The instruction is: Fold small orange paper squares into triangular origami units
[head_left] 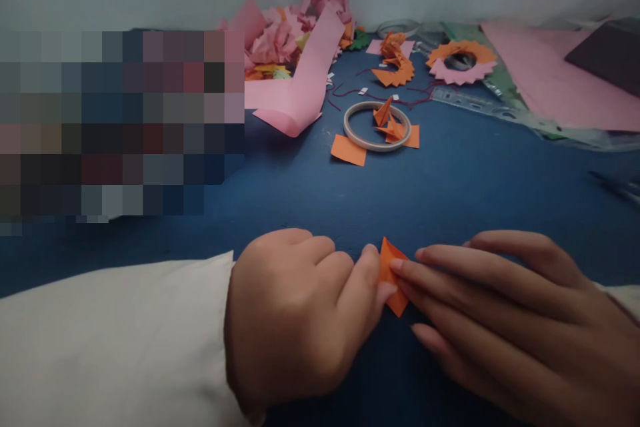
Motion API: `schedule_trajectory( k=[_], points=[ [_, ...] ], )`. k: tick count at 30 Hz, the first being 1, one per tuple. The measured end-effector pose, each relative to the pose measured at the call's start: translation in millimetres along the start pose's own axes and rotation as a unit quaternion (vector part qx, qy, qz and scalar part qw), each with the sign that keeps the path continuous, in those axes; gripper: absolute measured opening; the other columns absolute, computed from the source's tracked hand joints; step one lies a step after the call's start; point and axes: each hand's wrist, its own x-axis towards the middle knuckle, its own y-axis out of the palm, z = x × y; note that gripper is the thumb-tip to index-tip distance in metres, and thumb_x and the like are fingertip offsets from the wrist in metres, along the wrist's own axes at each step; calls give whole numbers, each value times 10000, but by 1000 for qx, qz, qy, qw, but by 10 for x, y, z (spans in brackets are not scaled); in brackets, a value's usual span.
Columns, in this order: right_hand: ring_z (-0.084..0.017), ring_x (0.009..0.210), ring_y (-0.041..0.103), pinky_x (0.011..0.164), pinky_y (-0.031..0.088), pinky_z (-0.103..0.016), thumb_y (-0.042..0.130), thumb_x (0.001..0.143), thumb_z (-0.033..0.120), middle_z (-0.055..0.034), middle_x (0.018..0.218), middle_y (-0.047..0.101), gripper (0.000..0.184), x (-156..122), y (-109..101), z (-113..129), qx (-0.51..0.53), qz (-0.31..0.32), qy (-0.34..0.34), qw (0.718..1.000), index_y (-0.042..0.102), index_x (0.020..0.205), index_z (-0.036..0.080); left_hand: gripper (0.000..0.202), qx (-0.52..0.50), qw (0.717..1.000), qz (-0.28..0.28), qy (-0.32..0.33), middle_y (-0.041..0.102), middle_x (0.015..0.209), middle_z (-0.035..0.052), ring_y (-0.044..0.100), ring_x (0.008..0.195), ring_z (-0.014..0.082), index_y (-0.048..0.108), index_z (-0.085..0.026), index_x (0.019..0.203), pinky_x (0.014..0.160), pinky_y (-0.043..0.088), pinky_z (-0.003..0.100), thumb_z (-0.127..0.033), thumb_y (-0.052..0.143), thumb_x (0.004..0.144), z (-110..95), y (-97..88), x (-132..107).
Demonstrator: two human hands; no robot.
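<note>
A small folded piece of orange paper (pixel 389 255) lies on the blue tabletop, its upper end coming to a point. My left hand (pixel 300 307) is curled, with thumb and index finger pinching the paper's left edge. Stretched out from the right, my right hand (pixel 520 320) rests one fingertip on the paper's face; its thumb is apart, below. Further back, a roll of tape (pixel 349 128) lies flat with small folded orange pieces (pixel 395 129) inside its ring. A flat orange paper piece (pixel 347 151) sits by the roll's lower left.
A crumpled pink paper heap (pixel 273 40) and a curling pink strip (pixel 300 97) are at the back. Right of them are a curved orange folded chain (pixel 400 70), an orange-and-pink paper ring (pixel 463 77), a clear ruler (pixel 480 107) and pink sheets (pixel 540 80). The left side is pixelated.
</note>
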Motion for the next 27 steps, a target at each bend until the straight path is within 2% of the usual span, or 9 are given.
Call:
schedule_trajectory(
  k=[3, 7, 13, 19, 27],
  points=[
    [-165, 963, 589, 866, 383, -397, 506, 896, 178, -2, 982, 708, 128, 11, 4, -16, 15, -7, -1, 1000, 630, 871, 155, 178, 2, 1000, 4, 0, 603, 516, 8, 493, 415, 148, 700, -84, 875, 369, 393, 301, -187, 561, 832, -5, -17, 19],
    [-161, 915, 599, 832, 388, -389, 479, 908, 164, 19, 948, 713, 169, 46, -5, -46, 29, -2, -14, 999, 644, 875, 153, 168, 3, 1000, -8, 4, 584, 493, 5, 486, 406, 150, 709, -94, 811, 367, 397, 309, -187, 569, 826, -12, -16, 22],
    [-151, 907, 594, 791, 407, -382, 466, 917, 181, 9, 968, 699, 189, 84, -6, -68, 31, 14, -18, 999, 646, 973, 163, 183, -9, 1000, 1, -3, 593, 511, 14, 497, 420, 160, 707, -94, 825, 376, 396, 318, -188, 551, 831, -6, 4, 3],
    [-140, 887, 592, 752, 421, -350, 456, 925, 193, -15, 929, 696, 206, 107, -5, -71, 32, 13, -17, 999, 649, 972, 140, 125, -15, 1000, -4, 8, 553, 486, 2, 459, 404, 169, 700, -105, 744, 382, 367, 334, -120, 577, 754, 8, 6, -5],
    [-154, 887, 586, 768, 416, -358, 475, 907, 175, -15, 923, 693, 201, 94, 2, -72, 53, 16, -8, 998, 647, 997, 122, 166, -32, 999, 12, 0, 500, 465, -9, 411, 394, 164, 666, -144, 657, 372, 303, 327, -127, 550, 775, -18, -16, -3]
  ],
)
